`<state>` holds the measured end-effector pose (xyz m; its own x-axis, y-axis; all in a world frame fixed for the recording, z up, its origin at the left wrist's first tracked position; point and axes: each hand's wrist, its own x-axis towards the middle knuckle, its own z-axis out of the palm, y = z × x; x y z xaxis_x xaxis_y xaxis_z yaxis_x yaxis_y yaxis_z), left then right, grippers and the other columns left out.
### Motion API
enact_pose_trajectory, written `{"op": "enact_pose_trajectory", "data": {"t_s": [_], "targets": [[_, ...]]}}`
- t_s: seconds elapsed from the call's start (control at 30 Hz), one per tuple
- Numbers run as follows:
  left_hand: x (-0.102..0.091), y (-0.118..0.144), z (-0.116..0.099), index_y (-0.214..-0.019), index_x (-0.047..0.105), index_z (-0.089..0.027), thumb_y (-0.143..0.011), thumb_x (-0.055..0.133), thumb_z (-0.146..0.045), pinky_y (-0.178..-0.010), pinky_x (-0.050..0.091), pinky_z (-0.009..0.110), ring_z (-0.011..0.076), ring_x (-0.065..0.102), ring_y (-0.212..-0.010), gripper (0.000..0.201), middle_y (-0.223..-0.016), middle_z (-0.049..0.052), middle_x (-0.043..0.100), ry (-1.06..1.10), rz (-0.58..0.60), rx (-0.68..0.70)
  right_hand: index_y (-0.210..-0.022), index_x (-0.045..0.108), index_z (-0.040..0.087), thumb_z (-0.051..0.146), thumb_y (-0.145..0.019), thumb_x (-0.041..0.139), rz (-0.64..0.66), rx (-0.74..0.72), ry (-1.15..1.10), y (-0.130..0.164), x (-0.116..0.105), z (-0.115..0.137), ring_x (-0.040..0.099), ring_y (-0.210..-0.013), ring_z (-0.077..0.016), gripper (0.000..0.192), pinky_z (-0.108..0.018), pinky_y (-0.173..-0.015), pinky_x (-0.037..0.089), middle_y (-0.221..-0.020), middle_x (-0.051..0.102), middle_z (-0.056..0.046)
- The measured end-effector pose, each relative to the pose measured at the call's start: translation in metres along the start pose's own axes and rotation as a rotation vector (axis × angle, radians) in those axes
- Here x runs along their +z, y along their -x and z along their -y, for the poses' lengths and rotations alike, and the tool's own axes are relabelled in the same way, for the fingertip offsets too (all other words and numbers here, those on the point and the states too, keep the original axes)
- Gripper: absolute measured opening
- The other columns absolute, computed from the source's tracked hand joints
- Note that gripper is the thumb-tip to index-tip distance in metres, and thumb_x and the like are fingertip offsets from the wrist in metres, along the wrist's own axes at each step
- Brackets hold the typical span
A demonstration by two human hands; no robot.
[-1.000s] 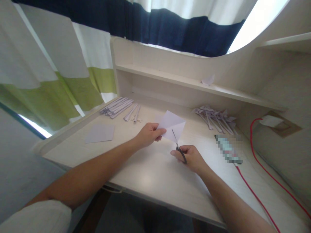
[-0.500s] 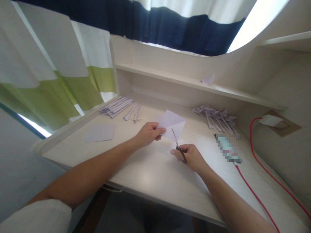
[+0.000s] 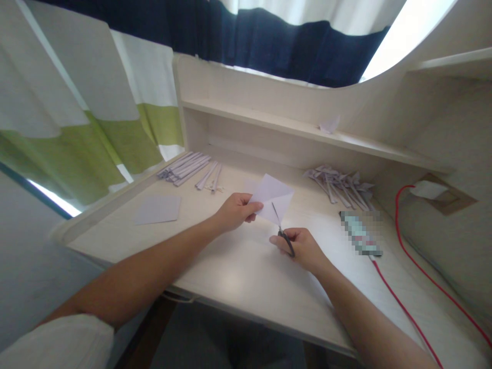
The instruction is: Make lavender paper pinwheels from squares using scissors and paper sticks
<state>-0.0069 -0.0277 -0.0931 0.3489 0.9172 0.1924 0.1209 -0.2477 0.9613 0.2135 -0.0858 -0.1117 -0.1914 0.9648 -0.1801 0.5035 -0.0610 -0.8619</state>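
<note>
A square of white paper [image 3: 277, 190] with crease lines is pinched by its left corner in my left hand [image 3: 239, 211], thumb on top. My right hand [image 3: 302, 247] grips the dark handles of a pair of scissors [image 3: 285, 240]. One thin blade lies over the paper, pointing up from its lower corner towards the middle. The other blade is hidden behind the sheet. Both hands hold these above the middle of the desk.
On the desk [image 3: 230, 287], rolled paper sticks [image 3: 186, 168] and a flat paper stack [image 3: 158, 210] lie left. Folded paper pinwheels [image 3: 340, 185] lie right, near a phone [image 3: 360, 233] with a red cable [image 3: 403, 307]. A folded paper piece [image 3: 329, 125] sits on the shelf [image 3: 261, 118].
Almost nothing differs. The paper, the scissors and both hands hold nearly the same place, and the view has shifted very slightly.
</note>
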Motion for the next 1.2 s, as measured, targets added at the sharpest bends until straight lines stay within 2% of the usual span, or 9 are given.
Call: {"op": "enact_pose_trajectory", "data": {"t_s": [0.33,0.6,0.8,1.2], "targets": [[0.000,0.001,-0.002,-0.059,0.057,-0.014,-0.079,0.062,-0.041,-0.047,0.036,0.021,0.0092,0.048,-0.048,0.034,-0.051,0.000,0.055,0.021,0.003,-0.004,-0.054,0.060,0.016,0.052,-0.074,0.073,-0.019,-0.019,0.029,0.000,-0.001,-0.001,0.036,-0.043,-0.0087,0.043,-0.026,-0.045,0.024,-0.045,0.045,0.003],[0.000,-0.003,0.004,-0.069,0.063,-0.012,-0.076,0.065,-0.040,-0.048,0.040,0.020,0.0095,0.050,-0.051,0.029,-0.057,0.000,0.056,0.069,-0.026,-0.026,-0.055,0.059,0.016,0.052,-0.075,0.073,-0.006,-0.038,0.042,0.001,0.000,-0.002,0.035,-0.046,-0.0088,0.044,-0.025,-0.046,0.025,-0.047,0.045,0.003],[0.000,-0.004,0.007,-0.082,0.070,-0.012,-0.076,0.065,-0.042,-0.053,0.048,0.021,0.0128,0.059,-0.062,0.031,-0.071,0.003,0.066,0.015,-0.057,-0.043,-0.055,0.059,0.016,0.053,-0.074,0.074,0.000,-0.036,0.070,0.000,0.000,-0.004,0.035,-0.045,-0.0088,0.044,-0.025,-0.045,0.024,-0.047,0.045,0.003],[0.000,-0.002,0.001,-0.067,0.064,-0.012,-0.074,0.065,-0.038,-0.050,0.042,0.020,0.0103,0.054,-0.054,0.027,-0.060,0.000,0.061,0.001,-0.067,-0.015,-0.055,0.060,0.016,0.053,-0.075,0.073,0.012,-0.047,0.086,-0.001,0.000,-0.006,0.037,-0.046,-0.0090,0.044,-0.026,-0.046,0.026,-0.047,0.047,0.002]]}}
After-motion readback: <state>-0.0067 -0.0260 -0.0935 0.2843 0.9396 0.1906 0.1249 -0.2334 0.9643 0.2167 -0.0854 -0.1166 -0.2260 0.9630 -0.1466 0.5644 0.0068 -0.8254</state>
